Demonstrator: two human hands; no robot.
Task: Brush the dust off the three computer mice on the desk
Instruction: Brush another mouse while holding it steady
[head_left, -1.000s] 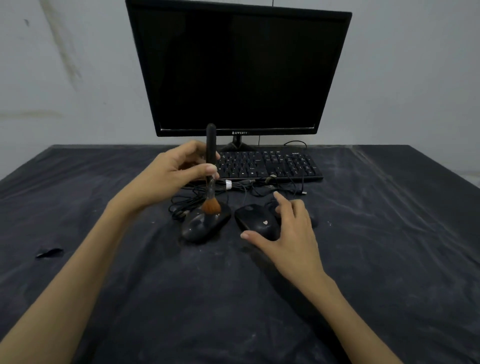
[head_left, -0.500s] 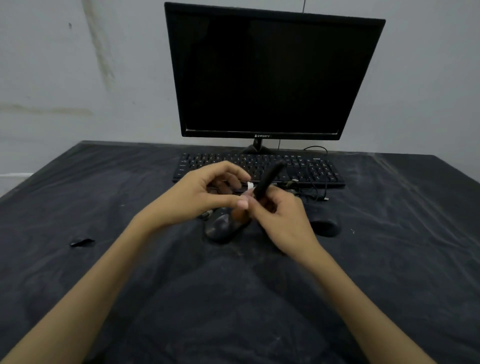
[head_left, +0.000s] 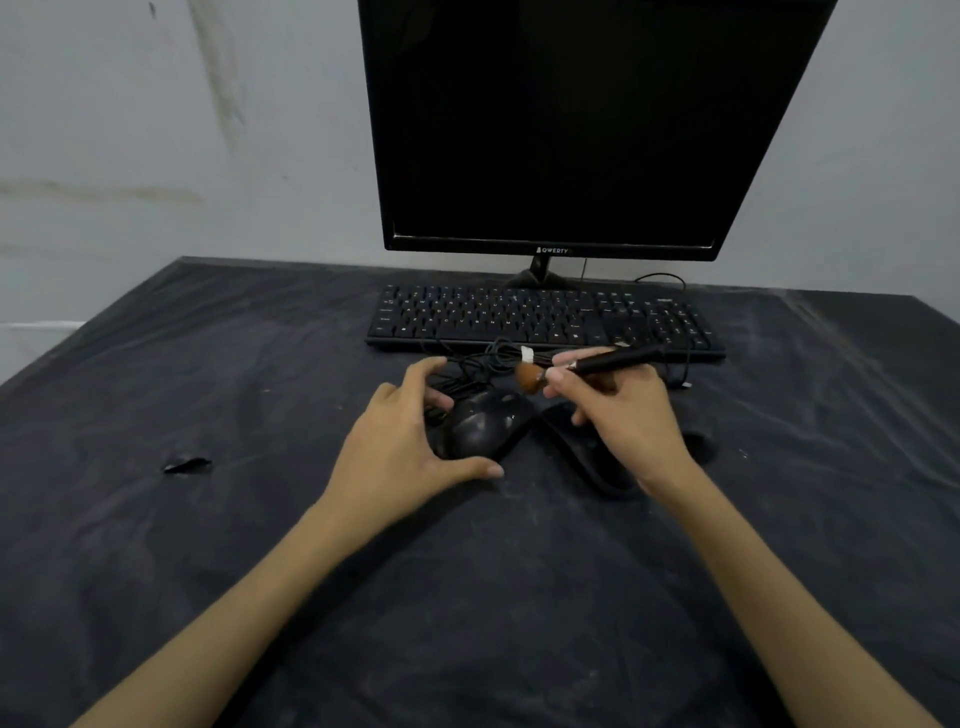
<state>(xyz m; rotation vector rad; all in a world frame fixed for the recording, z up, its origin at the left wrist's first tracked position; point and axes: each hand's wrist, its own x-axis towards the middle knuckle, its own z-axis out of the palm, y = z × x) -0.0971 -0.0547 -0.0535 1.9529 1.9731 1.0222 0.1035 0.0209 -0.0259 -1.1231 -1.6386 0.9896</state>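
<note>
Hands at work over a dark, dusty desk (head_left: 208, 519), seen from above. Right hand (head_left: 623, 415) grasps a small brush (head_left: 582, 366) by its black handle, thumb and fingers pinched near the bristle end; the orange-brown bristles point left and hang just above the far end of a black mouse (head_left: 483, 428), apparently not yet touching it. Left hand (head_left: 405, 447) is spread loosely around that mouse's left side, thumb by its near edge and fingers curled by its far edge, steadying it rather than gripping hard.

A second mouse (head_left: 576, 441) lies just to the right, largely under the right hand. A dark shape past the right wrist is probably the third mouse (head_left: 698, 444), mostly hidden. Tangled cables (head_left: 478, 364) run behind them toward a keyboard (head_left: 540, 317) and a switched-off monitor (head_left: 561, 124).

The step in hand appears to be dusting the left mouse. The next move calls for lowering the bristles onto its shell and sweeping lightly while the left hand keeps it from sliding, without snagging the cables.
</note>
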